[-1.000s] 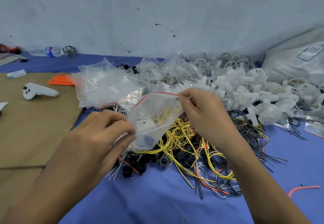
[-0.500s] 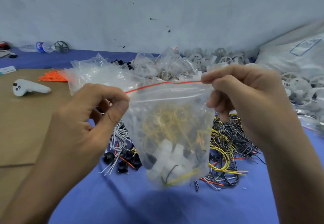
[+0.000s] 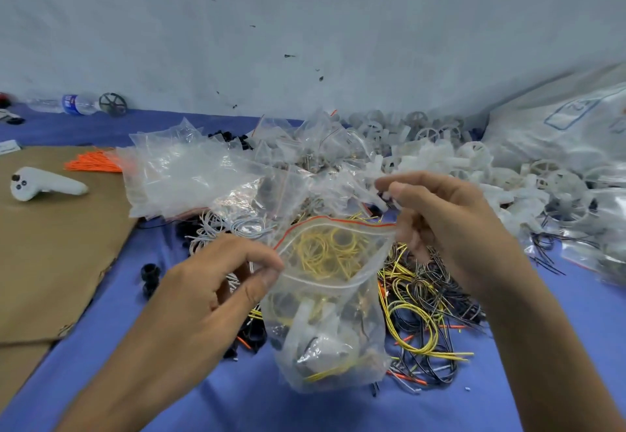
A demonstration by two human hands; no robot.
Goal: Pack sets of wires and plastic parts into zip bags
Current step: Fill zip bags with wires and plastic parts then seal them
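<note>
Clear plastic, the zip bag [image 3: 333, 313] hung open above the tabletop [image 3: 237, 397], left hand [image 3: 216, 293] and right hand [image 3: 450, 225] each pinching a top corner, so a slipped grip could spill its wires.

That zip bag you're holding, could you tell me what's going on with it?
A person holds the zip bag above the blue cloth, left hand and right hand pinching opposite ends of its mouth. The mouth gapes open. Yellow wires and white plastic parts are already inside.
</note>
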